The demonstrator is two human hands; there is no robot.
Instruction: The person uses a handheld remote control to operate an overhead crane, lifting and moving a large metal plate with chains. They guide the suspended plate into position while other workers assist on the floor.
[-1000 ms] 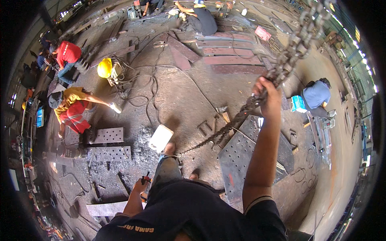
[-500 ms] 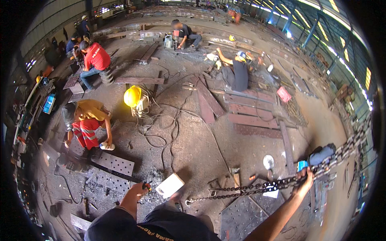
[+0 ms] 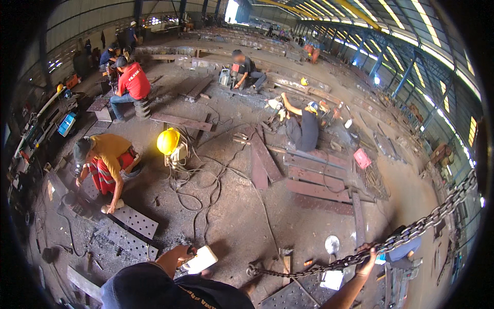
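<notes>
My right hand (image 3: 367, 259), at the end of my outstretched arm, is closed around a heavy dark chain (image 3: 427, 221). The chain slants from the upper right through my grip down to a hook (image 3: 252, 269) in front of me. My left hand (image 3: 183, 254) is closed, low and left of centre. Whatever it holds is mostly hidden, with only a small dark part showing. Right beside its fingers is a white block-shaped thing (image 3: 201, 260); I cannot tell whether the hand touches it. Under the chain lies a dark plate with holes (image 3: 275, 298).
Ahead on the floor are a yellow helmet-shaped thing (image 3: 168, 141), tangled cables (image 3: 208, 180) and reddish-brown steel bars (image 3: 319, 190). A person in red trousers (image 3: 105, 167) crouches at a perforated plate (image 3: 135, 222) on the left. Another person (image 3: 303, 123) crouches beyond the bars.
My view has tipped up. My right hand and the chain now sit lower and further left in view. The crouching person's hand has moved down to the perforated plate.
</notes>
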